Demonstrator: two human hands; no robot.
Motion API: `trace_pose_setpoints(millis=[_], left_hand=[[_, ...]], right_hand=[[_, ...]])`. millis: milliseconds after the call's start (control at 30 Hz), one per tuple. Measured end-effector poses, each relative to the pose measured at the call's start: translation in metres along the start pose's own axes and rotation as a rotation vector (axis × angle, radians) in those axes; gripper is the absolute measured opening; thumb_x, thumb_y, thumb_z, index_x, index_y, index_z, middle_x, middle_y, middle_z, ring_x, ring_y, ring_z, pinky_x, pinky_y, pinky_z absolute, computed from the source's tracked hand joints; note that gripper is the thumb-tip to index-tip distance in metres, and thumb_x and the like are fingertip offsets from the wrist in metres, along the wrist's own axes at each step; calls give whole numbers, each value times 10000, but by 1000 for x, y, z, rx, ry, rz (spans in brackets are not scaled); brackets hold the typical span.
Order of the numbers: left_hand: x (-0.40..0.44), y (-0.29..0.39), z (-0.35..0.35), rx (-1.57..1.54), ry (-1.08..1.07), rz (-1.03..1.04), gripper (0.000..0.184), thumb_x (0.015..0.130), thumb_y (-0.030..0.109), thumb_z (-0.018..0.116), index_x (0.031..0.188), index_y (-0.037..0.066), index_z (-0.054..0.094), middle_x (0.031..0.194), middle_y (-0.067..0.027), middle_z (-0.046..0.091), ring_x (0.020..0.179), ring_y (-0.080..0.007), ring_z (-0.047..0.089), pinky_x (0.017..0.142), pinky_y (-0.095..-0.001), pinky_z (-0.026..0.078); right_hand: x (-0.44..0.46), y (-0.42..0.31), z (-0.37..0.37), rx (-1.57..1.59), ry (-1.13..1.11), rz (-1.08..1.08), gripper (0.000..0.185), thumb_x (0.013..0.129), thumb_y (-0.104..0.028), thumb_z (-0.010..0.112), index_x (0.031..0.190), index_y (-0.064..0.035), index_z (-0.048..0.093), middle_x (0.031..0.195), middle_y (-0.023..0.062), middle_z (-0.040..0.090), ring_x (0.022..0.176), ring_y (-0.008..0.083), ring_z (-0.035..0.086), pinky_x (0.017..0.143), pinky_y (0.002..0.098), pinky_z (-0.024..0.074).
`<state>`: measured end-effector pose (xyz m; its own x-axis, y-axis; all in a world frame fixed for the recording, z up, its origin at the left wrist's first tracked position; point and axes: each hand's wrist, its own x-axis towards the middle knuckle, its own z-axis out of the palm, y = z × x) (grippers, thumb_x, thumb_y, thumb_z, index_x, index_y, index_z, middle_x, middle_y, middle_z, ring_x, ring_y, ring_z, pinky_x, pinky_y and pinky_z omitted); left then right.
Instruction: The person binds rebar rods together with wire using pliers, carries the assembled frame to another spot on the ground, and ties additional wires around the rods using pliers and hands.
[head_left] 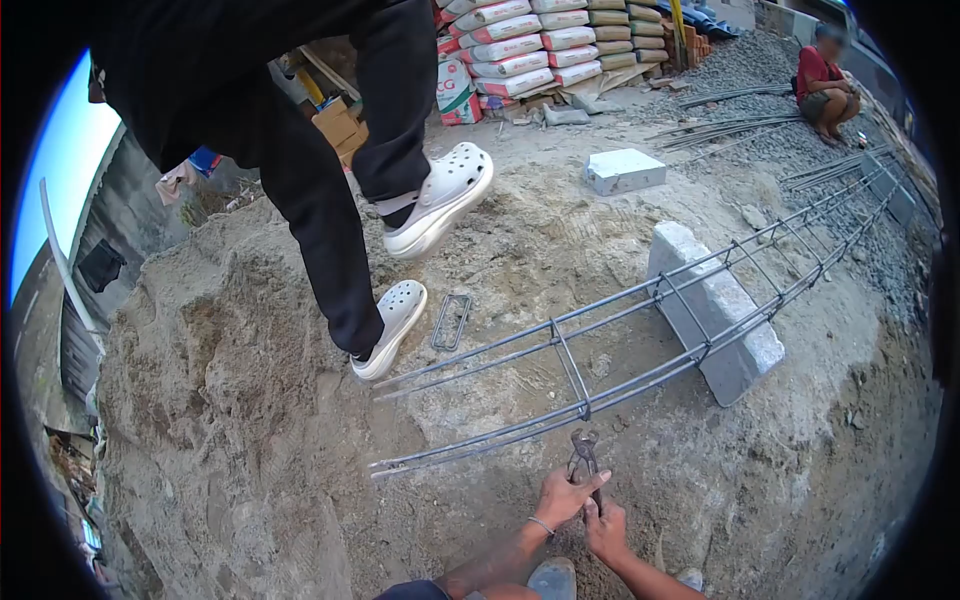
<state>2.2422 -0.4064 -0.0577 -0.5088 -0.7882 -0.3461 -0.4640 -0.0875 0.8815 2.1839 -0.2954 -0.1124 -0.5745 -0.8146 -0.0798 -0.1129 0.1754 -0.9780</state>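
A pair of end-cutting pincers (584,452) points away from me, its jaws just short of the nearest stirrup tie on the rebar cage (572,367). My left hand (563,500) is closed round the left handle, with a bracelet at the wrist. My right hand (606,531) grips the other handle, close beside the left. The long cage of steel bars slopes up to the right, resting across a concrete block (715,310). Its bare bar ends reach toward the left. Whether the jaws touch any tie wire, I cannot tell.
A person in dark trousers (320,200) and pale clogs stands at left, one foot raised, near a loose stirrup (452,322). Another block (625,172) lies behind. Cement bags (510,45) are stacked farther back. A seated person (828,85) is by gravel (750,65).
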Motion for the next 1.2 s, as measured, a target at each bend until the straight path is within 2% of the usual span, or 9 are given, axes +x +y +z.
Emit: trace_pose_setpoints(millis=[200, 300, 367, 400, 467, 500, 767, 1000, 1200], left_hand=[[5, 17, 2, 42, 31, 141, 467, 656, 432, 759, 704, 10, 565, 585, -44, 521, 548, -141, 470, 535, -330, 418], [13, 6, 10, 67, 70, 212, 465, 648, 429, 771, 719, 30, 544, 571, 5, 456, 538, -109, 407, 500, -295, 382], [14, 8, 10, 79, 66, 184, 467, 645, 430, 772, 714, 29, 543, 571, 5, 452, 537, -111, 404, 500, -296, 381], [15, 10, 9, 95, 61, 155, 469, 643, 432, 773, 709, 28, 543, 571, 4, 448, 536, -114, 400, 499, -297, 380], [15, 11, 8, 102, 79, 154, 470, 639, 432, 775, 702, 28, 542, 570, 4, 445, 534, -114, 398, 494, -297, 376], [15, 12, 8, 113, 90, 154, 472, 636, 432, 777, 695, 28, 541, 569, 3, 442, 532, -114, 395, 489, -297, 371], [11, 18, 11, 25, 70, 181, 486, 634, 436, 777, 672, 23, 525, 555, 7, 434, 514, -107, 384, 469, -293, 360], [10, 12, 13, 45, 79, 165, 492, 633, 429, 782, 625, 30, 494, 539, 14, 418, 507, -93, 371, 461, -286, 351], [17, 24, 13, 6, 100, 222, 439, 623, 342, 806, 607, 47, 480, 544, 30, 406, 501, -83, 351, 440, -273, 325]], right_hand=[[15, -12, -15, -98, 28, -61, 322, 881, -318, 498, 836, -13, 590, 585, 197, 520, 533, 351, 543, 527, 395, 421], [19, -7, -17, -112, -7, -12, 337, 883, -338, 482, 840, -26, 599, 599, 206, 529, 589, 383, 571, 543, 400, 434], [23, -2, -14, -68, 47, -83, 436, 900, -392, 472, 756, 15, 531, 518, 98, 407, 481, 166, 379, 482, 344, 361], [24, -2, -14, -72, 40, -87, 436, 900, -392, 472, 756, 15, 531, 518, 98, 407, 481, 166, 379, 482, 344, 361], [26, -3, -16, -112, 23, -50, 317, 877, -314, 499, 831, -16, 597, 575, 189, 514, 540, 357, 548, 536, 388, 426], [27, -3, -17, -115, 15, -52, 317, 877, -314, 499, 831, -16, 597, 575, 189, 514, 540, 357, 548, 536, 388, 426], [24, 9, -13, 29, 28, -117, 244, 826, -224, 557, 815, 17, 592, 552, 123, 520, 494, 163, 479, 515, 342, 409], [19, 6, -11, -1, 54, 0, 208, 803, -170, 564, 837, 33, 596, 551, 105, 532, 515, 130, 501, 507, 329, 410], [33, -13, -26, -170, 28, -67, 223, 849, -198, 533, 780, 7, 588, 561, 187, 517, 496, 326, 538, 490, 386, 396]])
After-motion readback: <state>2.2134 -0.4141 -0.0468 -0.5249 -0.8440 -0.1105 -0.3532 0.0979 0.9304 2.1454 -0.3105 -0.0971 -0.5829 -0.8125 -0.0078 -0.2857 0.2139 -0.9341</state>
